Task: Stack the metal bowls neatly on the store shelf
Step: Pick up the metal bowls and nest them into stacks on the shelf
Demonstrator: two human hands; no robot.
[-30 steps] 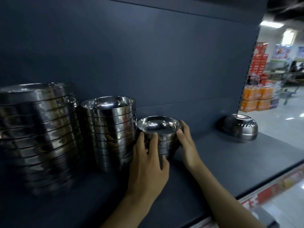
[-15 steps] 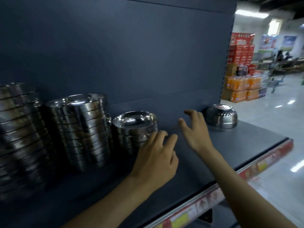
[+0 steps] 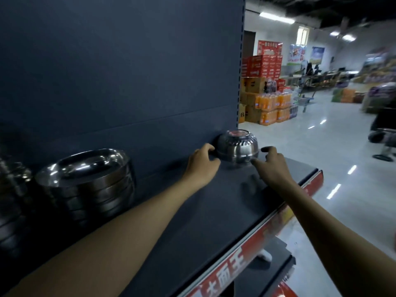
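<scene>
A dark store shelf (image 3: 214, 200) with a dark back panel (image 3: 128, 71) carries an upturned bowl (image 3: 237, 150) at its right end, against the panel and beside the open aisle. Well to the left of that bowl stands a stack of bowls (image 3: 90, 181). Far beyond the bowl sit orange drink packs (image 3: 272, 108). The left hand (image 3: 202, 161) curls round the bowl's left wall. The right hand (image 3: 272, 162), fingers spread, touches its right rim with one fingertip.
</scene>
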